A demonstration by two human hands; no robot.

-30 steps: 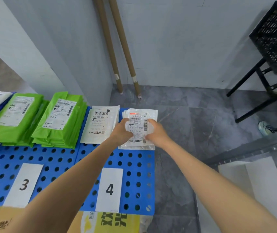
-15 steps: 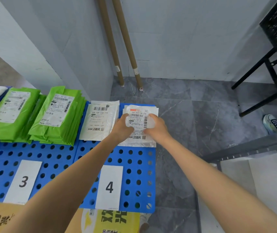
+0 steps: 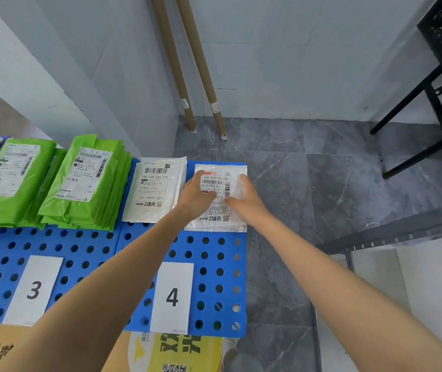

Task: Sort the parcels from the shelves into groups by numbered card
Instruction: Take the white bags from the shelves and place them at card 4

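Note:
A white parcel [image 3: 218, 210] with a printed label lies on the far right of the blue perforated board [image 3: 214, 264], beyond the card numbered 4 [image 3: 172, 296]. My left hand [image 3: 197, 193] rests on its left side and my right hand [image 3: 245, 201] on its right side. Fingers lie fairly straight along the edges and both thumbs touch the label. Another white parcel [image 3: 155, 191] lies just to the left. Two stacks of green parcels [image 3: 85, 183] sit beyond the card numbered 3 [image 3: 34, 289].
Two brown cardboard tubes [image 3: 201, 76] lean in the wall corner. A black stand [image 3: 429, 103] with a crate is at the right, a grey metal shelf frame [image 3: 391, 232] at the lower right. A cardboard box [image 3: 182, 353] sits under the board's near edge.
The white parcel came down from a raised, tilted hold to lie flat on the board. Both hands went down with it and their fingers straightened.

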